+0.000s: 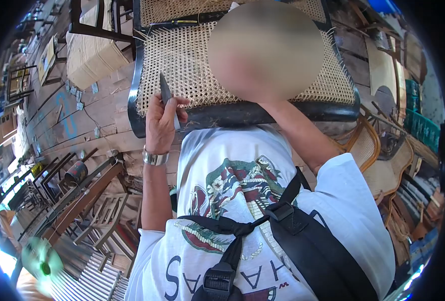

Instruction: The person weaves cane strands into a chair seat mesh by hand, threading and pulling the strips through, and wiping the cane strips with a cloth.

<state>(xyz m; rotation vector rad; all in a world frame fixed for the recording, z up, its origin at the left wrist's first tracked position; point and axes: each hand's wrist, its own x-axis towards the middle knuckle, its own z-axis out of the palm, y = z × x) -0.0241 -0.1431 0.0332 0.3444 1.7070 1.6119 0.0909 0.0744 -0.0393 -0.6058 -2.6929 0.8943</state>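
My left hand [161, 123], with a metal watch at its wrist, is closed around a knife [165, 89]. The pointed dark blade sticks up past the fingers, over the left part of a woven cane seat [182, 55]. The seat sits in a glossy black wooden frame [217, 116], with loose cane ends poking out along its sides. My right hand [240, 75] reaches over the middle of the cane; a blurred oval covers its fingers and whatever they touch. A thin black tool with yellow marks [182, 21] lies across the rear of the seat.
A cardboard-wrapped piece [94, 57] stands at the upper left. Wooden chair frames [107, 218] and a green fan [43, 266] are at the lower left. Curved cane chairs [383, 155] and a green crate [422, 123] stand to the right, on a plank floor.
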